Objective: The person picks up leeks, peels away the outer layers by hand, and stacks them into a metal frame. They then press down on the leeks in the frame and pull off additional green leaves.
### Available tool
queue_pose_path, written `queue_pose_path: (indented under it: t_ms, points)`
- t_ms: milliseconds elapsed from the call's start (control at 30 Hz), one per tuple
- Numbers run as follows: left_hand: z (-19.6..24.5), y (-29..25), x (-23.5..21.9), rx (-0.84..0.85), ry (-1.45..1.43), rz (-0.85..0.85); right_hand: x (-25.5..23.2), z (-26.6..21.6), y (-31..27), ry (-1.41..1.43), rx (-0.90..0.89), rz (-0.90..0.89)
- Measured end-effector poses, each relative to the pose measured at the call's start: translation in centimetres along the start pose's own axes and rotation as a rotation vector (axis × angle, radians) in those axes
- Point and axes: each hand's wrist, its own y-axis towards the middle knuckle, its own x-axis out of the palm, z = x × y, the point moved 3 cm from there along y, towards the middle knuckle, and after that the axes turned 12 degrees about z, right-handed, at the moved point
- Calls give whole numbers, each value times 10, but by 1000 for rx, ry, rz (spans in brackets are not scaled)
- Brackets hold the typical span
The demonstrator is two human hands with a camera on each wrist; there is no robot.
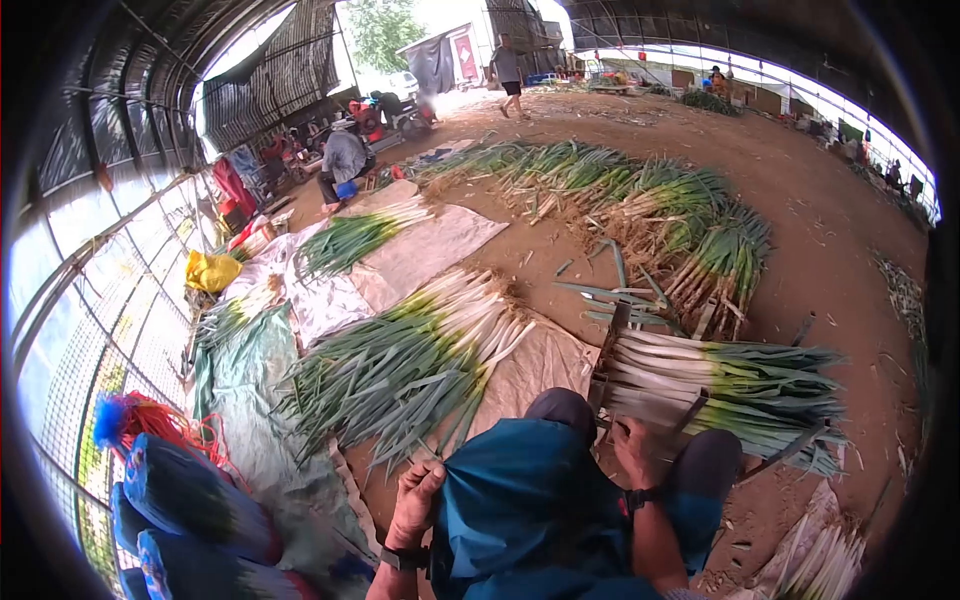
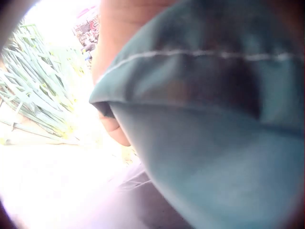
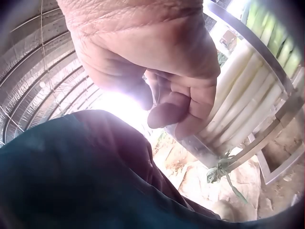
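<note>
My left hand (image 1: 413, 503) pinches the edge of a teal apron (image 1: 530, 500), pulling a corner of it out to the left. In the left wrist view the apron's white-stitched hem (image 2: 209, 53) crosses in front of most of that hand. My right hand (image 1: 637, 450) is beside a metal rack (image 3: 259, 40), its fingers (image 3: 202, 98) loosely bent with nothing seen between them. Long green onions (image 1: 650, 365) lie across the rack, white stalks toward the left and green leaves to the right. A green tie (image 3: 220, 171) is knotted at the rack's corner.
A large pile of green onions (image 1: 400, 360) spreads over cloths left of the rack. More onions (image 1: 690, 195) form a curved row beyond on the dirt floor. Blue bundles (image 1: 195, 495) stand at the lower left. One person (image 1: 345, 155) sits farther off; another person (image 1: 507, 75) walks.
</note>
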Motion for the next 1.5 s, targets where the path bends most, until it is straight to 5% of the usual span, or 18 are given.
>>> queue_pose_path:
  t_ms: [167, 200, 300, 367, 467, 633, 800, 900, 1067, 1200, 1233, 1300, 1367, 1500]
  points:
    - [38, -19, -29, 35, -260, 42, 29, 73, 1, 115, 80, -54]
    - [35, -14, -46, 75, -264, 89, 23, 62, 2, 240, 218, -56]
    - [6, 5, -114, 39, 311, 447, 4, 33, 13, 590, 598, -43]
    - [-8, 10, -127, 24, 565, 572, -14, 5, 24, 715, 617, -41]
    - [-8, 30, -87, 43, 360, 338, -42, -11, 39, 857, 573, -17]
    - [30, 61, 57, 278, 388, -143, -93, -46, 67, 846, 376, -7]
    - [64, 64, 211, 727, 719, -541, -151, -82, 95, 699, 267, 58]
    - [69, 40, 283, 997, 656, -783, -160, -88, 113, 628, 173, -1]
    - [-7, 43, 347, 659, 627, -1197, -151, -84, 145, 437, 205, -105]
    - [-121, 56, 347, 345, 573, -1326, -123, -30, 156, 477, 253, -127]
    - [-185, 59, 327, 151, 235, -1257, -115, -13, 152, 504, 300, -127]
    - [-225, 53, 311, -90, 154, -1224, -99, 23, 136, 568, 410, -101]
    - [-238, 58, 300, -168, 643, -1342, -89, 41, 127, 404, 380, -93]
    - [-272, 67, 277, -76, 859, -1214, -85, 22, 141, 382, 399, -136]
